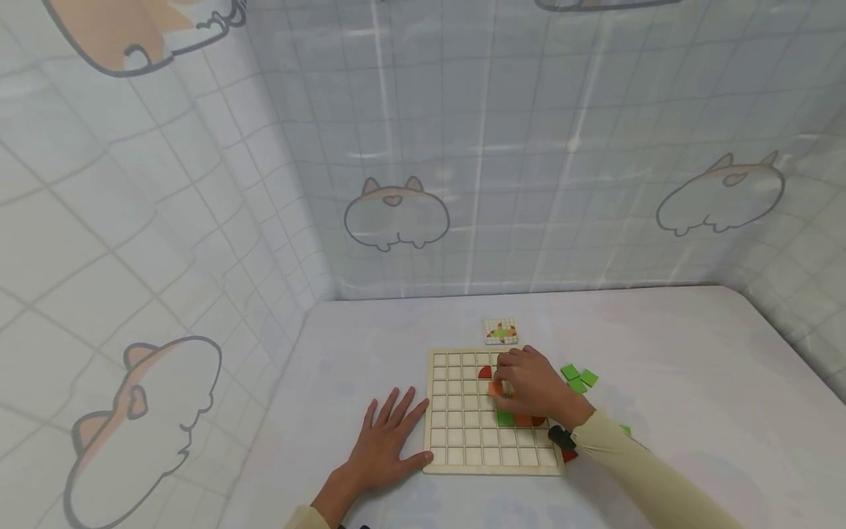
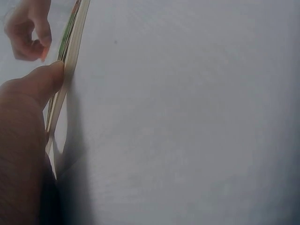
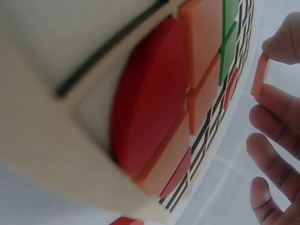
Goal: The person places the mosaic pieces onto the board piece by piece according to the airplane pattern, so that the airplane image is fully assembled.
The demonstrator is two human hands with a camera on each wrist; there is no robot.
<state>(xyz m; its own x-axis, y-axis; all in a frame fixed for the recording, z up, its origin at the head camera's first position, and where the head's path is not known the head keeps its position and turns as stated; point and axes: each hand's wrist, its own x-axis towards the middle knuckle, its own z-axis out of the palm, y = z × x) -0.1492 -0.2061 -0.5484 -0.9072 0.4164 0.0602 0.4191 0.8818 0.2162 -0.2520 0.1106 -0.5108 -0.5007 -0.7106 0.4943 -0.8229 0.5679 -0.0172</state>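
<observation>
Between its thumb and index finger my right hand (image 1: 532, 383) pinches a small orange tile (image 3: 260, 76), held over the wooden grid board (image 1: 456, 441). The other fingers of that hand are bent and apart from the tile. On the board lie a red quarter-circle piece (image 1: 485, 372), a green tile (image 1: 505, 419), an orange tile (image 1: 523, 421) and a rounded red piece (image 3: 152, 93). Part of the layout is hidden under my right hand. My left hand (image 1: 385, 450) lies spread on the table at the board's left side, its thumb (image 2: 49, 77) at the board's edge.
A small pattern card (image 1: 501, 332) lies behind the board. To the right are several loose green tiles (image 1: 577, 385), and a red piece (image 1: 570, 455) lies by the board's near right corner. A printed curtain (image 1: 529, 184) rises behind the table.
</observation>
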